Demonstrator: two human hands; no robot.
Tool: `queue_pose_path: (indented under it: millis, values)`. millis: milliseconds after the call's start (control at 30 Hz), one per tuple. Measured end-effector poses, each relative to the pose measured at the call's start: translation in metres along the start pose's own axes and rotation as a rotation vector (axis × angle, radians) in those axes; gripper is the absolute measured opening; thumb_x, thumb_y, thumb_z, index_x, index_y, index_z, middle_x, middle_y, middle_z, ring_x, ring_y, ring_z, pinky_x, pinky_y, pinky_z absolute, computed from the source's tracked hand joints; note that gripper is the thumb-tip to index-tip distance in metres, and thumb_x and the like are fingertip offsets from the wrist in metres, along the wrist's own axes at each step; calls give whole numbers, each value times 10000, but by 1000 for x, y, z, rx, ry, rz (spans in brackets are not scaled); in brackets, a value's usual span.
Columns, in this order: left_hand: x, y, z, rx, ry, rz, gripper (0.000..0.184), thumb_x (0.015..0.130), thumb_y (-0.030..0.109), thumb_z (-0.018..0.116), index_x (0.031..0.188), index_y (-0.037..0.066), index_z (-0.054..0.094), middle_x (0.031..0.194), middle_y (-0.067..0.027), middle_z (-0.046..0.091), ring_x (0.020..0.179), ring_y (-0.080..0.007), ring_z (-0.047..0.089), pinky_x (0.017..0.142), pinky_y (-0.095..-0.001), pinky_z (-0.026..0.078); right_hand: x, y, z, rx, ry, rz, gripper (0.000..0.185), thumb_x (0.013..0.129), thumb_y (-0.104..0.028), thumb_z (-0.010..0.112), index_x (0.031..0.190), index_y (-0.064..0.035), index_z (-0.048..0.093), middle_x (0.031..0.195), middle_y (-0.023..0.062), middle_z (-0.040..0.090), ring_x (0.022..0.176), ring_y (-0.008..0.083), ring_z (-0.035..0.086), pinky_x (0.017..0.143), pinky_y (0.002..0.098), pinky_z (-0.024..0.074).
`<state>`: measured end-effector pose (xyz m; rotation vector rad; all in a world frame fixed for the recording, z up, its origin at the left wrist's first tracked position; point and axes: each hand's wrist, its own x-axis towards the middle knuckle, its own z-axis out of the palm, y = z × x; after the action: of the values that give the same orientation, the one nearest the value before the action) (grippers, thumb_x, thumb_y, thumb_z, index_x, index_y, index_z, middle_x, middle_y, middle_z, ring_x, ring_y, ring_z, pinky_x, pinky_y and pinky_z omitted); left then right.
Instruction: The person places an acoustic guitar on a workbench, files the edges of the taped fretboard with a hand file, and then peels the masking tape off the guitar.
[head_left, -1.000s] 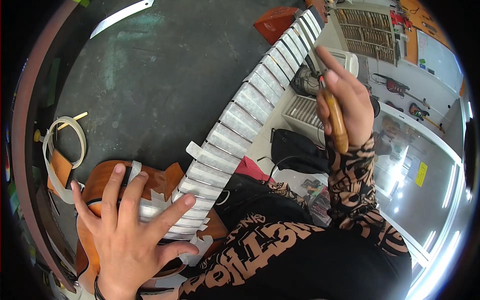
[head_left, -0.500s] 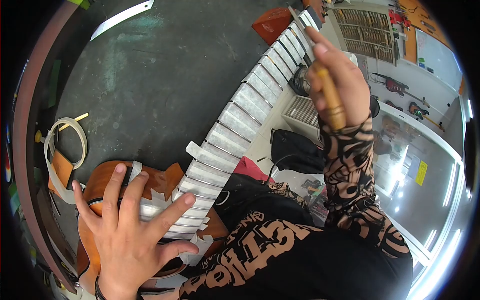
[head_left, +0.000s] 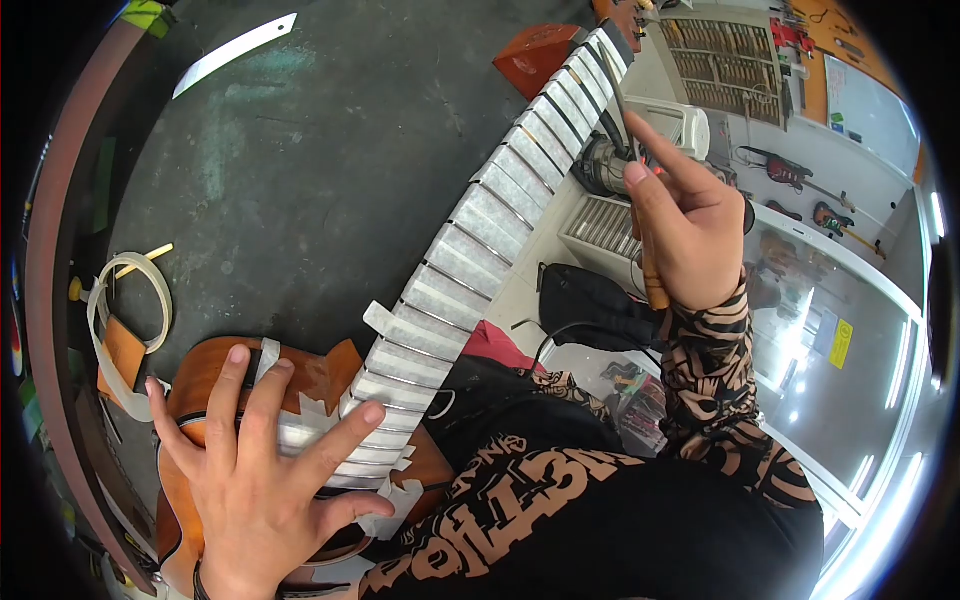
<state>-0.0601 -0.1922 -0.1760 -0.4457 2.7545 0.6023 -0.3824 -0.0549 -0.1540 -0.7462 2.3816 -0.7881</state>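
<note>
A guitar (head_left: 200, 375) lies across the dark table, its fretboard (head_left: 465, 255) covered in pale masking tape between the bare metal frets. My left hand (head_left: 245, 490) rests spread over the guitar's body and the body end of the fretboard, with nothing in its fingers. Wrapped round a slim file with a turned wooden handle (head_left: 655, 285) is my right hand (head_left: 695, 230), its index finger stretched along the tool. The narrow dark blade reaches up to the headstock end of the neck, close to its near edge. Whether it touches a fret I cannot tell.
A reddish-brown block (head_left: 535, 60) sits by the neck near the headstock. On the dark tabletop (head_left: 320, 190) are a metal strip (head_left: 235, 55) and a tape roll (head_left: 160, 300). Beyond the table edge stand a black bag (head_left: 590, 305) and a tool rack (head_left: 720, 65).
My right hand has moved down and slightly right, turning the file more upright, its blade now nearer the neck's near edge. My left hand stays on the guitar. The view has shifted slightly.
</note>
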Motion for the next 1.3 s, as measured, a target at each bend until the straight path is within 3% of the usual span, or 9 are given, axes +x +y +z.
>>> queue_pose_path:
  millis: [267,400,500,600,767,900,1067,1167,1300]
  values:
    - [0,0,-2,6,-1,4,737,667,852,508,1225,403,679,1314,-115,516,1369,-380,379,1114,-698,73,28,6,1,-111,23,-28,387,945,-187,652,1296,-22,642,556,-53,515,510,10,430,493,206,355]
    - [0,0,-1,3,5,0,728,677,850,502,1223,402,678,1306,-115,522,1367,-379,382,1112,-698,81,43,-5,5,88,14,60,431,960,-233,633,1330,-14,606,608,24,564,476,58,501,440,213,399]
    - [1,0,-1,3,15,0,721,683,847,501,1223,402,678,1304,-114,525,1365,-378,385,1111,-699,84,61,11,-7,856,-261,179,576,985,-300,584,1460,-13,430,635,51,540,403,104,471,390,210,394]
    - [0,0,0,-1,20,-1,717,688,846,501,1222,402,678,1304,-115,527,1364,-379,388,1109,-699,86,49,11,-13,782,-264,168,571,994,-304,560,1467,-16,421,628,53,537,422,99,488,397,204,397]
    - [2,-1,0,7,18,4,716,689,846,501,1220,400,680,1306,-116,527,1364,-380,390,1110,-696,86,13,7,3,213,-10,23,401,930,-162,669,1304,-19,635,587,-17,554,490,31,461,479,218,369]
    - [3,0,0,4,19,2,727,682,847,505,1225,395,678,1301,-122,531,1361,-382,394,1113,-694,83,16,9,5,-112,42,-30,388,931,-210,666,1289,-59,658,532,-54,519,497,23,429,485,236,378]
    - [3,-1,1,4,35,12,746,678,846,508,1238,382,672,1291,-125,536,1349,-382,405,1115,-687,95,60,9,1,-18,33,-41,410,954,-262,643,1319,-74,636,567,-23,542,476,30,456,473,227,401]
    - [7,-2,0,2,45,24,760,685,848,502,1250,368,666,1309,-130,534,1340,-377,417,1113,-682,116,86,24,-32,1185,-376,284,419,1052,-231,461,1429,-47,458,681,8,526,474,47,489,436,199,359]
    - [4,-5,-5,6,126,94,823,704,855,476,1295,308,645,1371,-138,511,1300,-379,463,1111,-665,159,49,45,-60,1537,-424,241,435,1085,-251,353,1491,-97,367,695,10,469,456,66,434,419,219,318]
